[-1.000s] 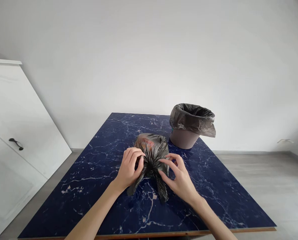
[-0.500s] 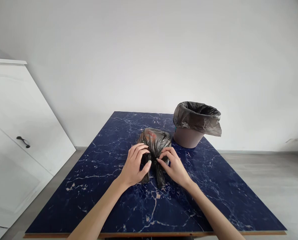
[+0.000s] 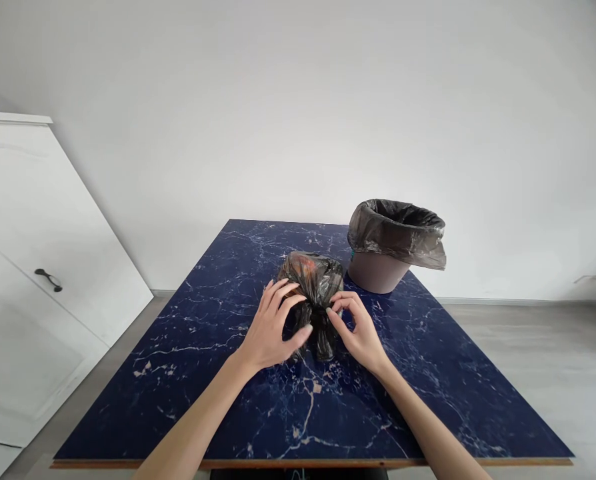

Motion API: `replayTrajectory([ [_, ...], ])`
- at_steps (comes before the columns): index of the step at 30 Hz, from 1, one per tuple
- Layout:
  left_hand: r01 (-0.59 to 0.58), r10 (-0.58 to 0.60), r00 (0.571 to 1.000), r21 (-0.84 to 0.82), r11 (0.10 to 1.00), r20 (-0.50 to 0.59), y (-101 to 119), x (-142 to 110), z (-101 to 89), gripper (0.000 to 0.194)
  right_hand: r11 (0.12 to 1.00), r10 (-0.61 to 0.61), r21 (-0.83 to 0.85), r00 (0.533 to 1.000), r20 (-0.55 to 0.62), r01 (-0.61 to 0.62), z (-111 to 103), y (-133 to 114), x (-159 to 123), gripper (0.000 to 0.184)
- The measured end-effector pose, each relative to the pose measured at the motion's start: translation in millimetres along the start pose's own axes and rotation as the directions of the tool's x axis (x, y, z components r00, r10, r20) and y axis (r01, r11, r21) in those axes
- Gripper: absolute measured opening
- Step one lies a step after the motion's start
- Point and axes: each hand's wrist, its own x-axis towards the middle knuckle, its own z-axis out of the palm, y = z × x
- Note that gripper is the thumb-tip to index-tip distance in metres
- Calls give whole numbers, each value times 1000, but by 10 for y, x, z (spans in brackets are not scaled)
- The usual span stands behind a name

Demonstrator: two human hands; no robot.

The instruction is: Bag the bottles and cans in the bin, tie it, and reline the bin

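Observation:
A filled black plastic bag (image 3: 321, 275) lies on the table, with reddish-orange contents showing through its thin film. Its neck is gathered or knotted on the near side, and two loose ends hang toward me. My left hand (image 3: 273, 330) rests at the left of the neck, fingertips on the bag and thumb spread away from them over a loose end. At the right of the neck, the thumb and index finger of my right hand (image 3: 357, 327) pinch the plastic. Whether the neck is fully knotted is hard to see.
A mauve bin (image 3: 378, 272) lined with a black bag (image 3: 397, 243) stands at the table's back right. The blue marbled table (image 3: 188, 393) has a wooden front edge. A white cabinet (image 3: 43, 220) stands at the left, and a pale wall rises behind.
My right hand has shifted slightly right along the bag's neck. My left thumb has moved right, and the loose ends look shorter and more bunched.

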Motion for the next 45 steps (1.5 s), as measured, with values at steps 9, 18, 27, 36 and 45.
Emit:
replayTrajectory([
  [9,-3,3,1000,53,999,-10,-34,-20,23,35,999,-27,-48,999,-23,26,-106,38,-58,12],
  [18,-46,46,999,116,992,1,-81,-45,88,37,963,-111,-241,992,54,121,51,31,-138,30],
  [27,-52,52,999,124,991,-1,-82,-79,136,38,969,-119,-216,993,18,120,83,9,-137,3],
  [36,17,-10,998,121,993,-58,-14,-54,184,21,1000,10,-21,989,-148,-14,-23,-37,-81,14],
  [45,91,-97,982,-45,995,-162,-28,-20,144,26,957,278,191,868,-411,-216,-64,196,-52,27],
])
